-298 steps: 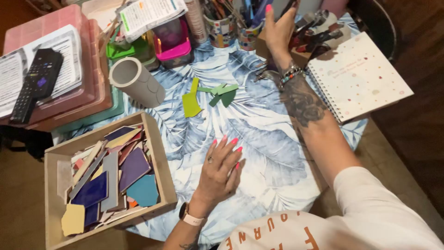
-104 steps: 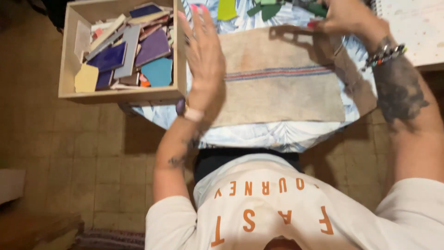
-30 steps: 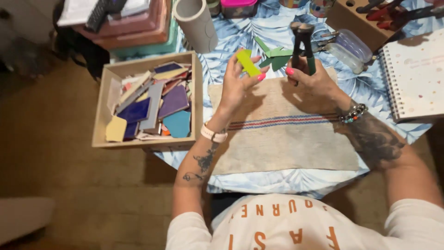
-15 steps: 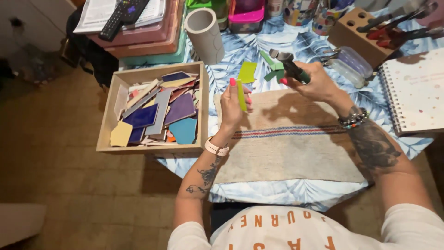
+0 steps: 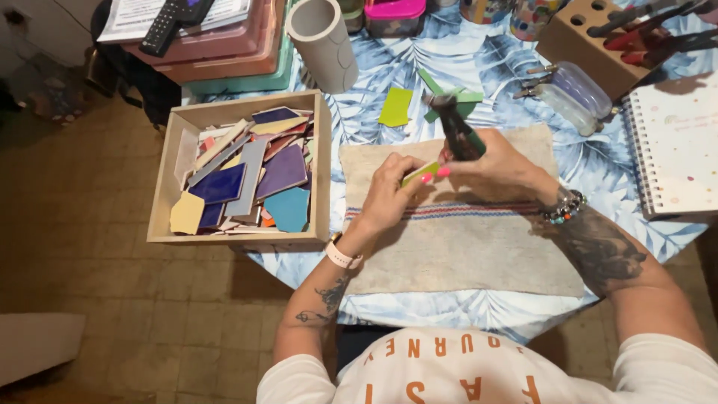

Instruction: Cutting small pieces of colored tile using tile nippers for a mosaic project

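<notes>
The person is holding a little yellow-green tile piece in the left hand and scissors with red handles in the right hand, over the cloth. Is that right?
Not quite. The head view shows the right hand holding green-handled nippers, not red-handled scissors. The rest is right: the left hand holds a little yellow-green tile piece over the cloth.

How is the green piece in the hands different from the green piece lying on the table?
The held piece is a thin strip pinched in the left hand, beside the nippers in the right hand. The table piece is wider and lies flat, untouched, on the leafy cloth. Both are yellow-green.
</notes>
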